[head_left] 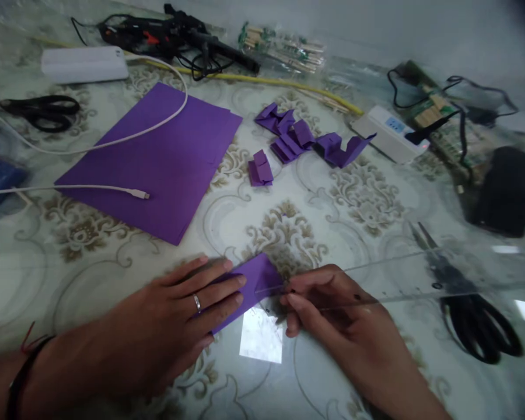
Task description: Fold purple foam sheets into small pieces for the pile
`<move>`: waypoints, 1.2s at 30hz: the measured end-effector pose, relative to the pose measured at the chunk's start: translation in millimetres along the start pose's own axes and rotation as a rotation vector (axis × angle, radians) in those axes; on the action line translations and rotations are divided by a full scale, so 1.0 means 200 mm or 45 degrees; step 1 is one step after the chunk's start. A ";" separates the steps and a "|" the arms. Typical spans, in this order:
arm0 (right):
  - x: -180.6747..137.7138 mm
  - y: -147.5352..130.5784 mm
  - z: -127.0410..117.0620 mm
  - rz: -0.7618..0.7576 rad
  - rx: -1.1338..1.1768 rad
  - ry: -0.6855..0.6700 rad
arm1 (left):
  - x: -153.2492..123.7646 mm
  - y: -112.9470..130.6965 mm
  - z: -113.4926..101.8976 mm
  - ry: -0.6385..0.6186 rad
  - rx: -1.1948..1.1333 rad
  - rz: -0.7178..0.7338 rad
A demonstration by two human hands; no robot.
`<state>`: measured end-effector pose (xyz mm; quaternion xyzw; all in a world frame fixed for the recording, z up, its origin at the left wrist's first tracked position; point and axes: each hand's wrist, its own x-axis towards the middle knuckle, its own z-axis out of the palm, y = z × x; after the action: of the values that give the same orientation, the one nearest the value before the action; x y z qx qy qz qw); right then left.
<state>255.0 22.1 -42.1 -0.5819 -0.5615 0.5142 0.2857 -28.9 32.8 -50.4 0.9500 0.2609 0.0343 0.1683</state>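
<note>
My left hand lies flat with fingers stretched out on a small purple paper piece on the table, pressing it down. A ring sits on one finger. My right hand is closed in a pinch at the paper's right edge and also grips the near end of a clear plastic ruler that runs out to the right. A large purple sheet lies farther back on the left. Several folded purple paper pieces are gathered beyond the middle.
Black scissors lie under the ruler at right, another pair at far left. A white cable crosses the big sheet. A glue gun, white boxes, a power strip and a black device line the back and right.
</note>
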 end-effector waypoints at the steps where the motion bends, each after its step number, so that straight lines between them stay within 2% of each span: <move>1: 0.00 0.00 0.00 0.019 0.015 -0.010 | 0.00 0.00 -0.01 0.003 -0.019 -0.005; 5: -0.02 0.01 0.02 0.073 0.057 -0.047 | -0.01 -0.02 -0.03 0.004 -0.120 0.005; 16: -0.03 0.04 0.08 0.000 0.187 -0.117 | -0.01 -0.09 -0.06 0.045 -0.299 0.059; 21: -0.04 0.06 0.08 0.001 0.119 -0.106 | -0.01 -0.14 -0.12 0.013 -0.352 0.139; 26: -0.04 0.02 0.10 0.100 0.011 -0.150 | -0.02 -0.14 -0.13 -0.035 -0.413 0.124; 28: -0.04 0.01 0.11 0.092 -0.026 -0.119 | -0.02 -0.14 -0.13 -0.044 -0.423 0.132; 33: -0.05 0.00 0.09 -0.077 0.006 0.028 | -0.01 -0.14 -0.13 -0.040 -0.416 0.123; 36: -0.06 -0.03 0.04 -0.016 0.088 0.097 | -0.01 -0.14 -0.13 -0.039 -0.422 0.115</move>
<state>247.8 10.3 -35.7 -0.5874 -0.5358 0.5089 0.3300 -46.9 61.8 -35.6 0.9203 0.2063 0.0698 0.3250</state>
